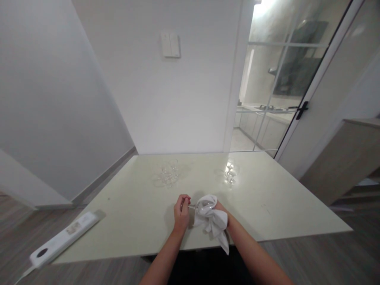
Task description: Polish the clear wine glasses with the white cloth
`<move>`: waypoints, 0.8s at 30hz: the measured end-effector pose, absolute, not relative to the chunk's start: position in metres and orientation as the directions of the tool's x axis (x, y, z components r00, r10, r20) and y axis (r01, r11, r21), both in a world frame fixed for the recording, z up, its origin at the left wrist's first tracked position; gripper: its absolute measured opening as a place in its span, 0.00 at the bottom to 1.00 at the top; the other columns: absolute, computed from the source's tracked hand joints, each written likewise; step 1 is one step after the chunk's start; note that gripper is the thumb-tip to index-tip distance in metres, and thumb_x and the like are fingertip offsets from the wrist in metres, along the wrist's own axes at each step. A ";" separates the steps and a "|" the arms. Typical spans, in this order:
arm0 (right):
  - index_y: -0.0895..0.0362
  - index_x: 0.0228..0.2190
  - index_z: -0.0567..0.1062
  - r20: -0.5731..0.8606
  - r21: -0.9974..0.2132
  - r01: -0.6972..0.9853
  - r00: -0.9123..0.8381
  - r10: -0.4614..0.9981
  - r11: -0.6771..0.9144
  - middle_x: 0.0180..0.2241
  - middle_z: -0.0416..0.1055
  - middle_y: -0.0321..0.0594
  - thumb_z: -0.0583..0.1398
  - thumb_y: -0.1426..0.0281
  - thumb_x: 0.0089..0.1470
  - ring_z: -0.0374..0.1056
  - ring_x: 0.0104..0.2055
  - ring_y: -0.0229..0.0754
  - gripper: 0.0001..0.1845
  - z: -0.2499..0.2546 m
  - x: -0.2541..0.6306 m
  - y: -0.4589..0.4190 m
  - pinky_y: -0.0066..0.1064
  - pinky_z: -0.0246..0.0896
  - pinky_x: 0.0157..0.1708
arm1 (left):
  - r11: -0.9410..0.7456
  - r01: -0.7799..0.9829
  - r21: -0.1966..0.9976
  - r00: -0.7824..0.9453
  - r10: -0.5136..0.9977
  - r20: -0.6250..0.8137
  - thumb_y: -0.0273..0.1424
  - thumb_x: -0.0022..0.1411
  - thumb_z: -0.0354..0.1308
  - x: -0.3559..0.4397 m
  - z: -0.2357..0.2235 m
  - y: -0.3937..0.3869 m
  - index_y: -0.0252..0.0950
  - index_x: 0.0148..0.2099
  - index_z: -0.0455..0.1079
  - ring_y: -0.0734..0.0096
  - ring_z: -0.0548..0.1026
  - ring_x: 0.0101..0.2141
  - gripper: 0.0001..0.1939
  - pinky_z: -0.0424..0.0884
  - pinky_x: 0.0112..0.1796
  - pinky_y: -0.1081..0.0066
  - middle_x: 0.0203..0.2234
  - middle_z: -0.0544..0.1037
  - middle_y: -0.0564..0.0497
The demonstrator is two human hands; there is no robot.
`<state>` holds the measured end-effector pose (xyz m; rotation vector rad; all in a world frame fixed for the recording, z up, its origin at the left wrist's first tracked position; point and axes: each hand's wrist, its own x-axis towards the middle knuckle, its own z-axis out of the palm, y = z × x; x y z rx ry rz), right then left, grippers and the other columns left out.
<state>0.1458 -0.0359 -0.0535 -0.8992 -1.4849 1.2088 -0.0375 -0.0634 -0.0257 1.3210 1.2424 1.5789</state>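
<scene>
A clear stemmed glass [200, 206] lies sideways between my hands, just above the pale table [276, 198]. My left hand [181, 211] is closed on its base and stem. My right hand [221, 211] is mostly hidden under a white cloth [214, 222], which is wrapped round the bowl of the glass; a corner of the cloth hangs down over the table's near edge.
Several clear glasses [169, 173] stand grouped at the back left of the table, and a few more glasses [230, 171] at the back right. A white power strip [63, 238] juts over the left corner. A wall stands behind, with a glass door [285, 79] to the right.
</scene>
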 end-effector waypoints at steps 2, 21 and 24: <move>0.53 0.24 0.79 0.214 -0.977 -0.070 -0.293 0.932 0.202 0.28 0.78 0.39 0.69 0.62 0.36 0.74 0.34 0.49 0.10 -0.048 0.141 -0.035 0.39 0.71 0.40 | -0.278 0.074 0.958 -0.216 0.933 0.288 0.42 0.63 0.54 -0.040 -0.027 -0.063 0.38 0.34 0.68 0.73 0.64 0.23 0.12 0.58 0.23 0.74 0.24 0.68 0.54; 0.55 0.25 0.78 0.122 -0.980 -0.180 -0.222 0.967 0.083 0.27 0.77 0.37 0.70 0.67 0.30 0.72 0.32 0.45 0.14 -0.036 0.147 -0.033 0.37 0.70 0.40 | -0.343 0.132 0.930 -0.143 0.922 0.361 0.42 0.63 0.54 -0.035 -0.022 -0.065 0.38 0.35 0.70 0.70 0.67 0.27 0.13 0.63 0.29 0.72 0.25 0.69 0.52; 0.55 0.27 0.78 0.088 -0.978 -0.205 -0.261 0.961 0.034 0.25 0.75 0.36 0.71 0.66 0.31 0.70 0.28 0.41 0.15 -0.040 0.144 -0.033 0.33 0.69 0.31 | -0.477 0.216 0.852 -0.138 0.849 0.510 0.39 0.64 0.52 -0.035 -0.019 -0.075 0.38 0.34 0.70 0.67 0.68 0.30 0.12 0.64 0.33 0.69 0.27 0.70 0.50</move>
